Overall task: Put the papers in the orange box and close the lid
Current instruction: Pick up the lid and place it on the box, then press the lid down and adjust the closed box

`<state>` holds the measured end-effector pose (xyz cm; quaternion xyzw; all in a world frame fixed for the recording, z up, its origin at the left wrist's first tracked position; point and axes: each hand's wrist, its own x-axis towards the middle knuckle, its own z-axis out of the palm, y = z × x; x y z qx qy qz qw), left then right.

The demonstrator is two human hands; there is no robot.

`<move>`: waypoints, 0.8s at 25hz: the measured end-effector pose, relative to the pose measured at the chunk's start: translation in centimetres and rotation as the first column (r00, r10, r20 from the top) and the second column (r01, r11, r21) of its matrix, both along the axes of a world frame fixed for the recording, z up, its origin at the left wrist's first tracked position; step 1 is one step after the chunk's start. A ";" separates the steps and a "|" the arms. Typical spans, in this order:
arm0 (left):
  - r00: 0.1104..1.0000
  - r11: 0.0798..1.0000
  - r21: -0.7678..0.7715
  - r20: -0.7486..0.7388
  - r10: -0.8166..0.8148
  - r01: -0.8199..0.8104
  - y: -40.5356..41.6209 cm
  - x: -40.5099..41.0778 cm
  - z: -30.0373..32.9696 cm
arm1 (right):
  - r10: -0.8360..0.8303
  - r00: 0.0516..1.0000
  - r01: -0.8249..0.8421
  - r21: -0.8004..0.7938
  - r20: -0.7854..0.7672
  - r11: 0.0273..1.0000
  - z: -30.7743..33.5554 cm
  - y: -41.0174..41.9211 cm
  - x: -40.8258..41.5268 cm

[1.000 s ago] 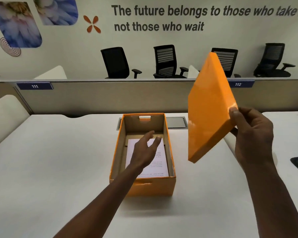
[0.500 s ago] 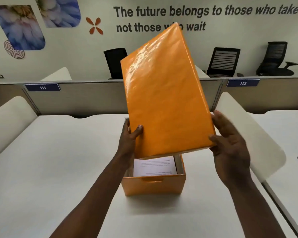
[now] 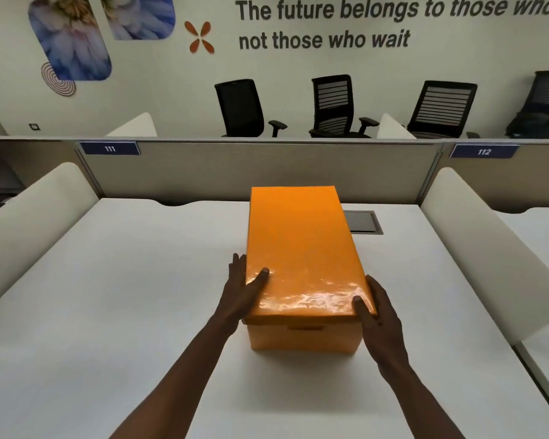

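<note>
The glossy orange lid (image 3: 301,248) lies flat on top of the orange box (image 3: 305,339), which stands in the middle of the white desk (image 3: 124,296). My left hand (image 3: 243,293) grips the lid's near left edge, thumb on top and fingers down the side. My right hand (image 3: 379,315) grips the near right corner the same way. The papers are hidden inside the box.
A grey cable hatch (image 3: 362,221) sits in the desk just behind the box on the right. White curved dividers (image 3: 488,242) flank the desk on both sides, and a beige partition (image 3: 267,169) closes the back. Black office chairs (image 3: 333,106) stand beyond it.
The lid, held tilted above the box by both hands, has come down flat onto the box. The papers inside are no longer visible.
</note>
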<state>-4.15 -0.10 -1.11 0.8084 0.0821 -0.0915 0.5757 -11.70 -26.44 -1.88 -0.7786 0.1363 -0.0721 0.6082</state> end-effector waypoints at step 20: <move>0.992 0.999 -0.033 -0.116 -0.046 0.043 -0.7 0.9 -2.6 | -0.056 0.997 0.060 -0.089 0.049 0.994 -4.3 0.5 -0.4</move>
